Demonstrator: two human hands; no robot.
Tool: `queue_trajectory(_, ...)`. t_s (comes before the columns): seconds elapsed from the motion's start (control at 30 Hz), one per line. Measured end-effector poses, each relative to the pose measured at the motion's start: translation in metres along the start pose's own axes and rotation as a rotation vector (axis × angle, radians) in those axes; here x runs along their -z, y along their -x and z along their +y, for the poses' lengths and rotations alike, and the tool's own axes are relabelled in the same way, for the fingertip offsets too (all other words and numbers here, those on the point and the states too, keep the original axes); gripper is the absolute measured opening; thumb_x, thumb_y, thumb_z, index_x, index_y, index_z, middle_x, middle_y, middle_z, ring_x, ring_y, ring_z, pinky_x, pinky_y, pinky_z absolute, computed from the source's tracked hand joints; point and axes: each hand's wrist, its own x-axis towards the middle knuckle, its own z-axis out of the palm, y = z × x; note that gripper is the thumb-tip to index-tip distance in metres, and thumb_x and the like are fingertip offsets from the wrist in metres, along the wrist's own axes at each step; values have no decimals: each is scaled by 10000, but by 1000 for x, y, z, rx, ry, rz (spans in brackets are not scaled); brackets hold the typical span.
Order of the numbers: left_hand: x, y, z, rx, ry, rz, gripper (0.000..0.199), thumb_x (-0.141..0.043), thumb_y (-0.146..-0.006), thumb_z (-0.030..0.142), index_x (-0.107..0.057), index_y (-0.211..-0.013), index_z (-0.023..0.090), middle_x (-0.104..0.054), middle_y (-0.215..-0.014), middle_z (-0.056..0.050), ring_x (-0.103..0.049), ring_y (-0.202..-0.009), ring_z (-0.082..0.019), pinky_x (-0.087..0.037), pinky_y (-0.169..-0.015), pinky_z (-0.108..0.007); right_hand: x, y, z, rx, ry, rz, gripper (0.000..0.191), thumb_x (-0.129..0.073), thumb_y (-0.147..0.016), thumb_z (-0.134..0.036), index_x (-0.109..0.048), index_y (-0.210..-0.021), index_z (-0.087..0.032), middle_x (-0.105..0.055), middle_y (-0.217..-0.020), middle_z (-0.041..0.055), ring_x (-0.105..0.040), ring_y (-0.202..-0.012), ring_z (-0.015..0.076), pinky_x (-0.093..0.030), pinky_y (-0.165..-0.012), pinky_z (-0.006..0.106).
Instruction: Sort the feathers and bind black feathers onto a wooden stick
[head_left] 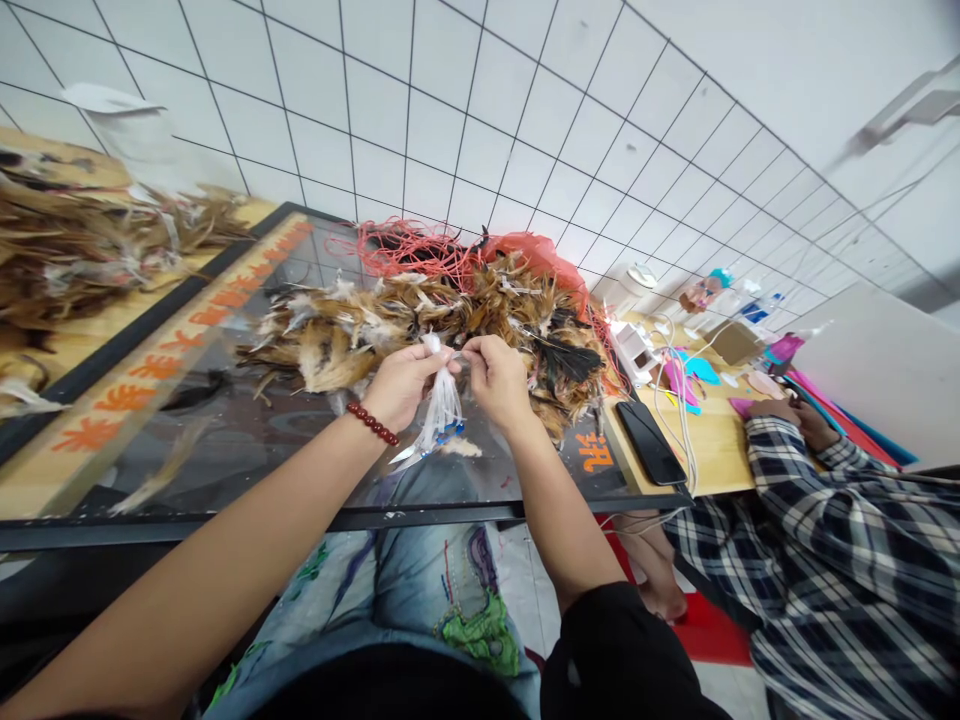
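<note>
My left hand (405,383), a red bead bracelet on its wrist, is closed on the upper part of a bundle of white strands (441,405). The strands hang down over the glass tabletop, with bits of blue near their lower ends. Close beside it, my right hand (495,378) makes a pinch at the top of the bundle; what sits between those fingertips is too small to make out. Just beyond both hands lies a long heap of brown, white and black feathers (337,345). A pale feather (457,447) rests under the bundle.
Red strings (420,250) and a red plastic bag (540,255) lie behind the heap. More feathers (90,240) cover the left table. A phone (649,442) and white cables (684,430) are at right, where a person in a plaid shirt (817,530) sits.
</note>
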Motion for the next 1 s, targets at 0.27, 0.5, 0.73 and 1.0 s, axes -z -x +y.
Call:
queue_trajectory(0.27,3,-5,0,-5,137,40,182,-821,-608,127,-683,-720,90,-693,-666,-50,-593,-541,-110,-497,-519,-216,0,0,5,-7,-21,63,165,-488,-937,-199,-650,-908,-213,-669,-936,46,-606,-909,184,-434,-819,307)
queue_trajectory(0.5,4,-7,-1,-94,115,73,210,-850,-556,153,-716,-705,90,-697,-692,-53,-599,-587,-115,-485,-549,-222,0,-1,7,-109,-161,263,142,-534,-878,-219,-641,-968,-194,-628,-1015,72,-584,-843,166,-467,-808,305)
queue_trajectory(0.73,5,-9,-4,-120,110,61,314,-906,-440,172,-702,-671,108,-646,-638,-16,-568,-583,-108,-452,-560,-234,-10,-5,0,-407,-741,94,303,-674,-782,-482,-638,-840,-186,-628,-739,1,-520,-641,119,-454,-644,256)
queue_trajectory(1.0,3,-7,-4,-134,88,53,365,-927,-395,196,-687,-656,110,-626,-623,-6,-556,-584,-106,-438,-560,-233,-11,-7,-5,-493,-990,70,301,-750,-674,-442,-618,-733,-179,-586,-675,-25,-470,-614,95,-408,-618,239)
